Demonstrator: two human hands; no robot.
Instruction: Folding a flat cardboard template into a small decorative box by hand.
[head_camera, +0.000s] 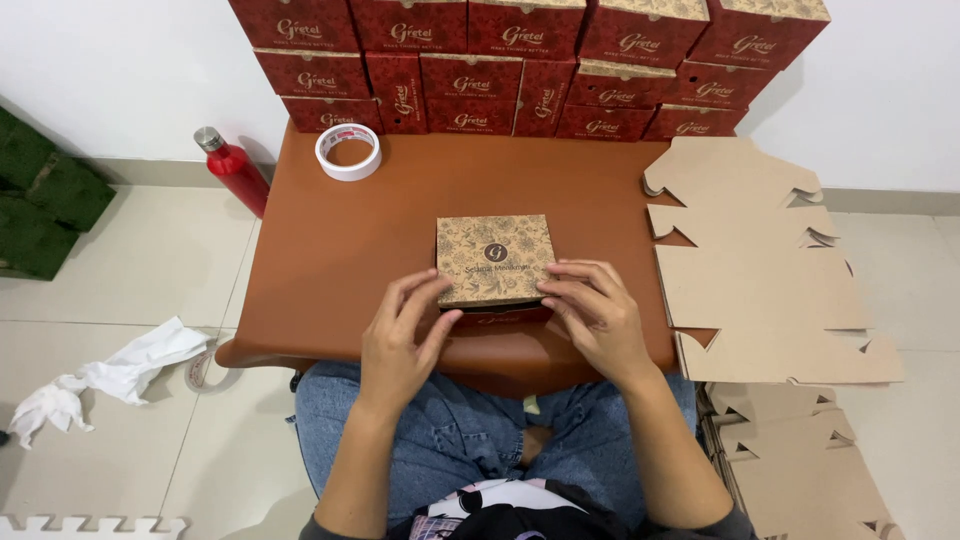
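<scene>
Left hand (398, 345) set on the near left corner of a small box (494, 262), fingers spread narrow, tips pressing the patterned tan lid at its front edge. Right hand (598, 315) mirrored on the near right corner, fingers laid flat over the lid edge, thumb tucked toward the red front wall below. Grip on both sides closed lightly against the box, nothing lifted; box resting flat on the brown surface (330, 250), held between the two hands. Lid down, or nearly so; a dark gap visible under its front edge between the grips.

Beyond the grip, at the far edge of the surface: stack of finished red boxes (520, 65) against the white wall, several rows high. Far left of the grip: roll of white tape (348, 152) lying flat, well apart from the hands. Further left, off the surface: red bottle (233, 168) with metal cap, standing on the floor.

Right of the right-hand grip: pile of flat cardboard blanks (760, 270), unfolded, overhanging the surface edge, near the right wrist but not touching. More blanks (800, 470) stacked lower, beside the right forearm.

Left of the left-hand grip, on the floor: crumpled white paper (110, 378). Under the wrists: knees in blue jeans (450, 430).
</scene>
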